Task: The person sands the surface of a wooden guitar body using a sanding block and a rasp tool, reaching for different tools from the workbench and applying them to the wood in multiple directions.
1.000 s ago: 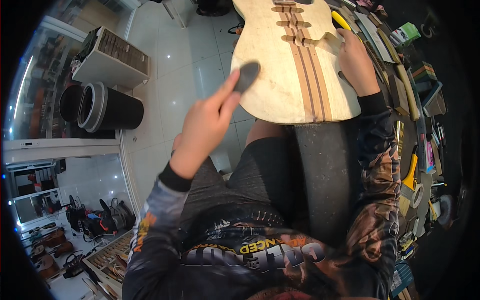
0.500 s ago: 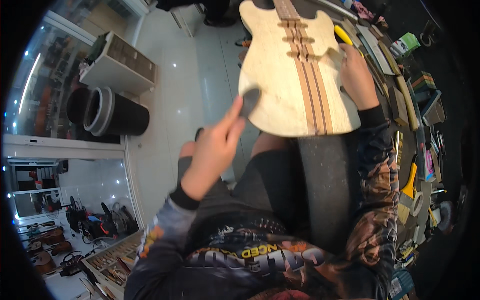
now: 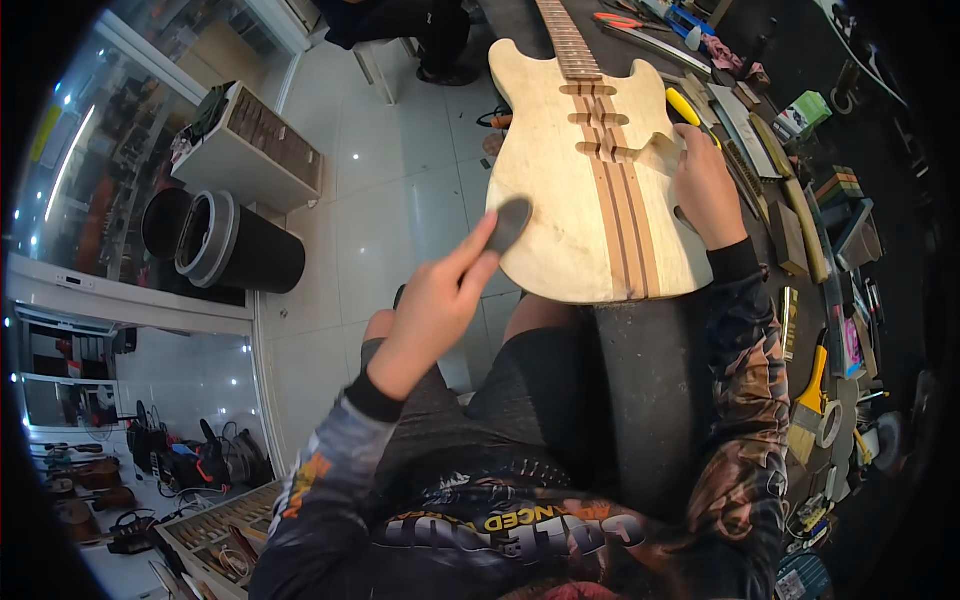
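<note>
An unfinished pale-wood electric guitar body [image 3: 560, 235] with dark centre stripes and three routed slots lies in front of me, its fretted neck [image 3: 567, 40] pointing away. My left hand [image 3: 437, 310] is closed on a dark grey, rounded flat piece [image 3: 511, 224], pressed against the body's lower left edge. Whether this is a scraper or a sanding pad I cannot tell. My right hand [image 3: 708, 190] grips the body's right edge, thumb near the rim and the other fingers mostly hidden. The body rests on a dark bench edge [image 3: 650, 390].
Along the right, the bench carries a yellow-handled tool [image 3: 683, 106], a wood block [image 3: 788, 240], a yellow-handled brush [image 3: 812, 400] and a tape roll [image 3: 830, 424]. A black bin [image 3: 262, 250] and a drawer cabinet [image 3: 262, 140] stand left. Another person's legs [image 3: 440, 40] show beyond.
The whole view has shifted, so the guitar body appears lower and more of its neck shows. My left hand stays at the lower left edge with the dark piece; my right hand keeps its grip.
</note>
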